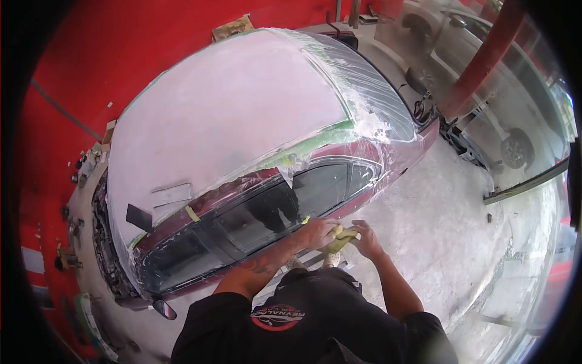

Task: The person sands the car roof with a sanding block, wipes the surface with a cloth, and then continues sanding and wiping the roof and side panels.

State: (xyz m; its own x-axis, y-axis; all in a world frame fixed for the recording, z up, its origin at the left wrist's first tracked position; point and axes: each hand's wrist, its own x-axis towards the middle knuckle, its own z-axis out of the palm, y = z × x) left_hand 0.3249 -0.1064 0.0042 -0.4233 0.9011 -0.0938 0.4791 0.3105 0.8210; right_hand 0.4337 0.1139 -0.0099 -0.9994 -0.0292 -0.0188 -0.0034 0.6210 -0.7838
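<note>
My left hand (318,233) and my right hand (367,241) are both closed on a crumpled yellow-green cloth (339,240), one at each side of it. It is bunched and looks twisted between them, in front of my body. Just beyond my hands is the dark red car (394,156), its side windows dusty. Whitish, sanded-looking primer covers the car's roof (230,109), edged with green masking tape (303,144). Near the roof's left end lie a dark square sheet (139,217) and a flat grey rectangular piece (171,195).
Clear plastic film (364,79) covers the rear glass. A side mirror (164,309) sticks out at lower left. Beneath me are what look like step rungs (285,276). A red post (485,60) and another car (467,36) behind hanging plastic stand at right. A red wall (79,79) rises opposite.
</note>
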